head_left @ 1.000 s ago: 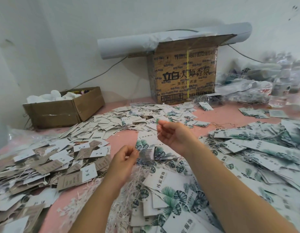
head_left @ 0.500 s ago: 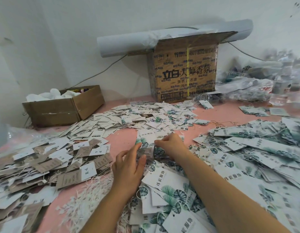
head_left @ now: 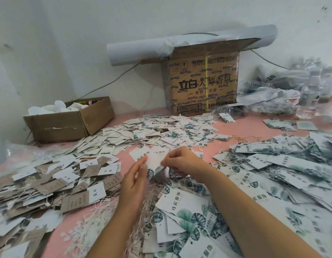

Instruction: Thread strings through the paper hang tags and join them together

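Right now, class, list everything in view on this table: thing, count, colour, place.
leaf-print tags: many, white-green, centre and right
brown and white tags: many, left
strings: bundle, pale, by left forearm
low box: one, brown, back left
tall carton: one, brown, against wall
paper roll: one, white, atop carton
plastic bags: several, clear, back right
table: one, pink, underneath
held tag: one, white, between hands
left hand: fingers straight, beside held tag
right hand: pinches held tag

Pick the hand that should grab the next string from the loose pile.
Left, probably. The right hand pinches the tag, so it is busy. The left hand has straight fingers, seems to hold nothing, and lies right next to the string pile.
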Demonstrator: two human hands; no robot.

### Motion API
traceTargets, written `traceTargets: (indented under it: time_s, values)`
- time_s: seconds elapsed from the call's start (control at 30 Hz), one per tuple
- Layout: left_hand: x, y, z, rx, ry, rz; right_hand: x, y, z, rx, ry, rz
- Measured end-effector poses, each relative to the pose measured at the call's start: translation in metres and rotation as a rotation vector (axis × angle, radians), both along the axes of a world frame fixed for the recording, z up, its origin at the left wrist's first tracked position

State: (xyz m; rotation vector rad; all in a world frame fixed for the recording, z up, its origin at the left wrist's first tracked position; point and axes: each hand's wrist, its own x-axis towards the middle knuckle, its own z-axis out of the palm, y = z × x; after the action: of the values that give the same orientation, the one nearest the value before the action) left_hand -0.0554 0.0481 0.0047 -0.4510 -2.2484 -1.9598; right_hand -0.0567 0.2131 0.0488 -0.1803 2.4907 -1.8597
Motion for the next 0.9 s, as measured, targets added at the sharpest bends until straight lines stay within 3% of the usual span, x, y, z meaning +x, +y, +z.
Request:
traceTargets:
  time_s: [0.13,0.2,0.33,0.47,0.67,0.9]
  values:
    - [-0.006,-0.003,-0.001,0.282,-0.023,0.092,0.000,0.001,0.007,0.049,0.000,-0.113]
    - [-0.009,-0.005,-0.004,0.297,-0.031,0.141,-0.004,0.010,0.007,0.068,0.067,-0.319]
    - [-0.013,-0.008,-0.009,0.286,-0.049,0.183,-0.013,0.034,0.000,0.394,0.069,-0.557]
    - [-0.012,-0.008,-0.009,0.260,-0.019,0.175,-0.014,0.039,-0.014,0.630,-0.108,-0.529]
    - [-0.014,-0.007,-0.012,0.228,-0.002,0.178,-0.013,0.028,-0.023,0.864,-0.129,-0.482]
    - [-0.016,-0.009,-0.015,0.227,0.010,0.171,-0.013,0.026,-0.024,0.880,-0.116,-0.479]
